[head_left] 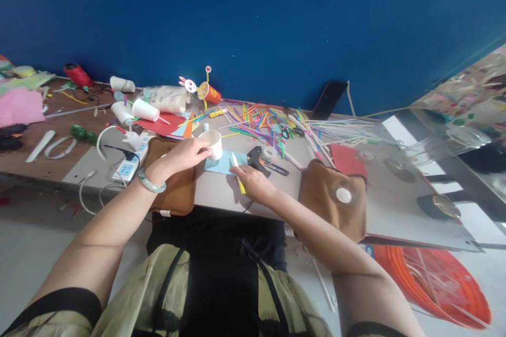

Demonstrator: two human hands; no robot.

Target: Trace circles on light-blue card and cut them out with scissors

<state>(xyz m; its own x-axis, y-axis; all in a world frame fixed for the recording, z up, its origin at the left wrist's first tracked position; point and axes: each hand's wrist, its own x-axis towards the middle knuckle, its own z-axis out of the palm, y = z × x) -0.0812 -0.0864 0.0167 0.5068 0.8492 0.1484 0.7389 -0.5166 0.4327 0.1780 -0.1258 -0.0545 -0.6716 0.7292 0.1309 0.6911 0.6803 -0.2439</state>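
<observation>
Holding a paper cup (214, 148), left hand (188, 152) curled at its side; right hand (252, 182) closed around a pen-like tool (234, 160)

A smooth pale-green bangle (149, 185) circles the left wrist (158, 170). The loose top (134, 285) is a mottled yellow-green, its sleeves (59, 325) ending in wide black bands (65, 298), with black straps (168, 285) and a plain black middle (223, 284).

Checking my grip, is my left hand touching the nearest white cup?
Touching: the head view shows your left hand holding the white cup by its side.
</observation>
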